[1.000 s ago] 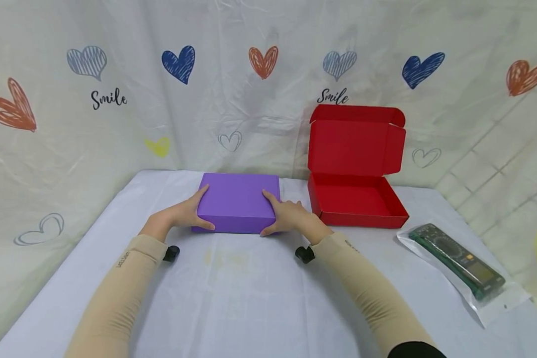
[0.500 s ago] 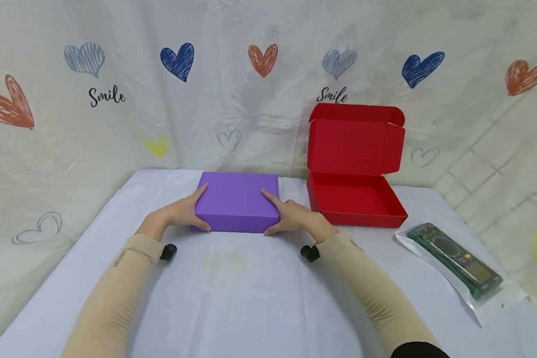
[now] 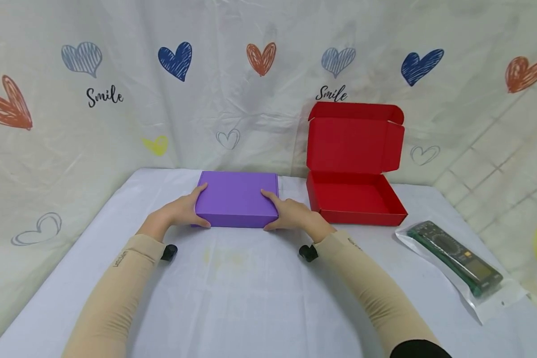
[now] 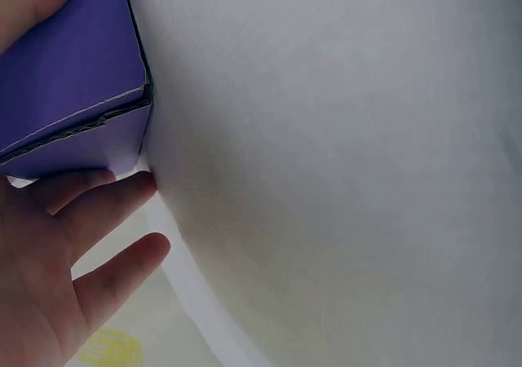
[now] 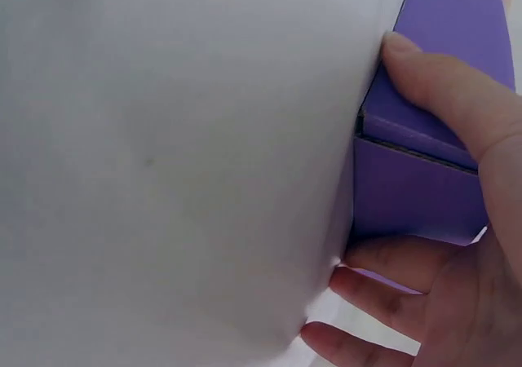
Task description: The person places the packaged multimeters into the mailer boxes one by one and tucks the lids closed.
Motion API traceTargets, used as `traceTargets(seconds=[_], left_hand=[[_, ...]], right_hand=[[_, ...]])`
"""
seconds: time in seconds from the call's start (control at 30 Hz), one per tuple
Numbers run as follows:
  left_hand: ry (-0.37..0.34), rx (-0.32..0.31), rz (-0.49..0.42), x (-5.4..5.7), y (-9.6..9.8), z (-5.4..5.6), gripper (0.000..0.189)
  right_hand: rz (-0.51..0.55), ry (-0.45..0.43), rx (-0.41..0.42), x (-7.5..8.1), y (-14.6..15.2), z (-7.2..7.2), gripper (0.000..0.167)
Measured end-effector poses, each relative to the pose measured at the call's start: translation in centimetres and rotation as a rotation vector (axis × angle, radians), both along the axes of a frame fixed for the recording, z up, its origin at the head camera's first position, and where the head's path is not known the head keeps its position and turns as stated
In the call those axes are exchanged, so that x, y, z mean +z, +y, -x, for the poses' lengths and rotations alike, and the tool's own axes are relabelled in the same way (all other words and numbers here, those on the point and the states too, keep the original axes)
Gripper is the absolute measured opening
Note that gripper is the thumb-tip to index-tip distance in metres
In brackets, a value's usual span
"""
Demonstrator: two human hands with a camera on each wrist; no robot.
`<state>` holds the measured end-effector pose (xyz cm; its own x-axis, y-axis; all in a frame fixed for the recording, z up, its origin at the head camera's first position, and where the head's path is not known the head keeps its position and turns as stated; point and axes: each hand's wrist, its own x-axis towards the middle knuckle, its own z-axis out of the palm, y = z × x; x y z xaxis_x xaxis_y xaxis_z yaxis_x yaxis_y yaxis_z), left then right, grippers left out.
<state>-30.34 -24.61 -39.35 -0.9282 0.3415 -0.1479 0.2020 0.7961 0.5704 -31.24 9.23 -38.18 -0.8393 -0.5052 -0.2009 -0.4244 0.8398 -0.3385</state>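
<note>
A closed purple cardboard box (image 3: 238, 196) lies flat near the back of the white table, between both hands. My left hand (image 3: 182, 209) holds its left end, and the left wrist view shows the thumb on one face with the fingers (image 4: 102, 208) at an adjoining side. At the right end, my right hand (image 3: 294, 215) holds the box; in the right wrist view its thumb (image 5: 444, 81) presses on the purple cardboard and the fingers reach round to another side. The box's underside and far side are hidden from the head view.
An open red box (image 3: 360, 199) stands at the back right, its lid raised. Nearer the right edge lies a multimeter (image 3: 456, 256) inside a clear plastic bag. A white curtain (image 3: 259, 109) printed with hearts hangs behind the table (image 3: 232, 303).
The purple box's front face looks slightly shorter than before, and its lower front edge sits a little farther back. Both hands stay at its ends. The red box and multimeter keep their places.
</note>
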Motion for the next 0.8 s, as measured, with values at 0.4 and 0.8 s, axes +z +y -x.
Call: traceTargets(seconds=[0.4,0.8], left_hand=[[-0.058,-0.028,-0.018,-0.2,-0.9,-0.2,0.131],[-0.062,-0.075,-0.087,-0.3,-0.9,0.1,0.135]], right_hand=[[0.015,-0.058,0.034,-0.2,0.5,0.0,0.119],[0.042,-0.038,0.006,-0.7,0.8,0.1,0.126]])
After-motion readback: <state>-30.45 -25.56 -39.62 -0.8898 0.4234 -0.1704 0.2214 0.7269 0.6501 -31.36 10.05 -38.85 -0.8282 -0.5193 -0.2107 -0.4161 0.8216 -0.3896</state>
